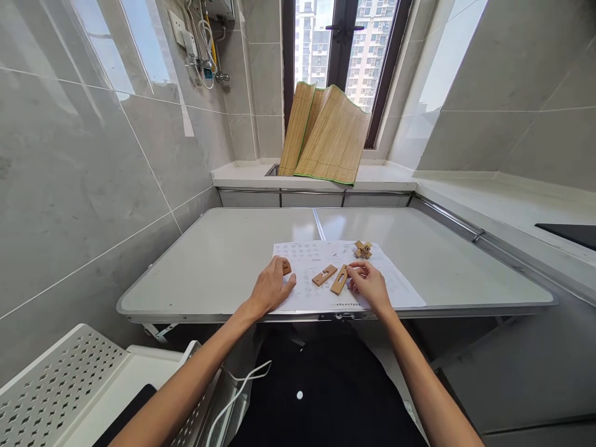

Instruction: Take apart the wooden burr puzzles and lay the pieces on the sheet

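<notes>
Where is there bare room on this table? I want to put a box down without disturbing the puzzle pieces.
The table is bare left of the printed sheet, out to the wall-side rim, and bare again right of it and behind it toward the counter. It is crowded on the sheet, where the left hand, right hand, loose wooden pieces and assembled cross sit.

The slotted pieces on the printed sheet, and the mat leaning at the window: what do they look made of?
The slotted pieces look like pale unfinished wood: tan, matte, cleanly cut slots. The mat looks like bamboo slats, with fine parallel strips and a green fabric edging. The printed sheet looks like plain paper.
</notes>
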`<action>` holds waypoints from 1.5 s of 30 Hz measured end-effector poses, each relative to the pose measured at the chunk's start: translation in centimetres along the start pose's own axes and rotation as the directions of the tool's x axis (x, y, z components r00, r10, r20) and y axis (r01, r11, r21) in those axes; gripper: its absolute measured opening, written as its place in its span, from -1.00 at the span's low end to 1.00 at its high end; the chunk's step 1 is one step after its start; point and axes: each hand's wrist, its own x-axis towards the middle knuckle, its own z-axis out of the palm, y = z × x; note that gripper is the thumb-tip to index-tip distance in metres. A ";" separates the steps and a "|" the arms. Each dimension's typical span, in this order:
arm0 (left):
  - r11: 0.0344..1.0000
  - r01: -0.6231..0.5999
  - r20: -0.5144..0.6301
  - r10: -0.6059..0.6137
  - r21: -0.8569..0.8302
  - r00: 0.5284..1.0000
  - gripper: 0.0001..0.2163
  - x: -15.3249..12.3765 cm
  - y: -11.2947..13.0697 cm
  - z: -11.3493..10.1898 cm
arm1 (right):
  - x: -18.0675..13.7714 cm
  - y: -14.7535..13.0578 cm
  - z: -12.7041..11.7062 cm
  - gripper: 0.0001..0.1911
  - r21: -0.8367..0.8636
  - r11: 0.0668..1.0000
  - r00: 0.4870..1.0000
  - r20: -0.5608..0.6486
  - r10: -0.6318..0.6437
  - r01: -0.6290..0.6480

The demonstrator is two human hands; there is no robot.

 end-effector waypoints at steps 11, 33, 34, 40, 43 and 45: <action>0.998 -0.056 0.015 0.056 -0.002 0.998 -0.72 0.3 -0.7 1.1 | -0.5 -0.7 0.4 -0.73 -0.251 0.968 0.998 -0.056 -0.016 0.001; 0.984 -0.152 0.083 0.144 0.094 0.986 -0.71 0.5 -1.3 1.1 | -0.2 0.3 0.8 -0.78 -0.395 0.916 0.994 -0.049 -0.096 0.069; 0.984 -0.151 0.083 0.143 0.099 0.986 -0.72 0.5 -1.3 1.1 | -0.2 0.4 0.9 -0.78 -0.392 0.918 0.994 -0.049 -0.095 0.068; 0.985 -0.133 0.060 0.127 0.113 0.990 -0.72 0.4 -1.1 1.1 | -0.2 0.4 0.9 -0.78 -0.385 0.921 0.995 -0.045 -0.089 0.065; 0.987 -0.110 0.032 0.107 0.122 0.994 -0.73 0.2 -1.0 1.1 | -0.2 0.4 0.8 -0.77 -0.379 0.923 0.996 -0.035 -0.087 0.067; 0.987 -0.092 0.022 0.090 0.129 0.996 -0.72 0.1 -1.2 0.8 | -0.2 0.4 0.8 -0.77 -0.376 0.924 0.996 -0.031 -0.088 0.070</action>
